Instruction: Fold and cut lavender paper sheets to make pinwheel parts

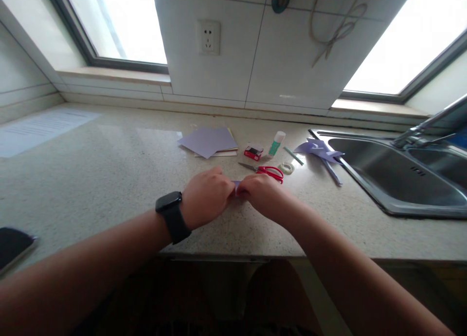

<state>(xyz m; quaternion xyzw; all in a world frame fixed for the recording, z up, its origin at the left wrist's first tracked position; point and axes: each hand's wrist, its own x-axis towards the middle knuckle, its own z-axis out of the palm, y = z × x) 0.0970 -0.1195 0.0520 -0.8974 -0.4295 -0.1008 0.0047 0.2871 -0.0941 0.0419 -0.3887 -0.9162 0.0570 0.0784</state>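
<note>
Paper risk first: the small purple piece (236, 184) sits between both sets of fingertips, mostly covered by them, so an edge or crease could go skew unnoticed. Likely cause: uneven pull from the two sides; too much could tear it. Second risk: red-handled scissors (270, 171) lie just beyond the right fingers, handles partly hidden by that hand. A forward sweep could knock them into the tape roll (286, 168), next to the handles.

Fingers: left hand (207, 197) curled, tips pinched narrow on the paper's left side. Right hand (264, 195) likewise on its right side. Tips nearly meet, sliver of paper between; exact thumb placement hidden. Can't tell whether either hand rests on the countertop (127, 180).

Around the fingers: red box (253, 152) beyond the scissors, glue stick (276, 143) further right, purple sheets (209, 140) beyond and left, pinwheel-like paper shape (317, 149) well off right, beside the sink (368, 190).
</note>
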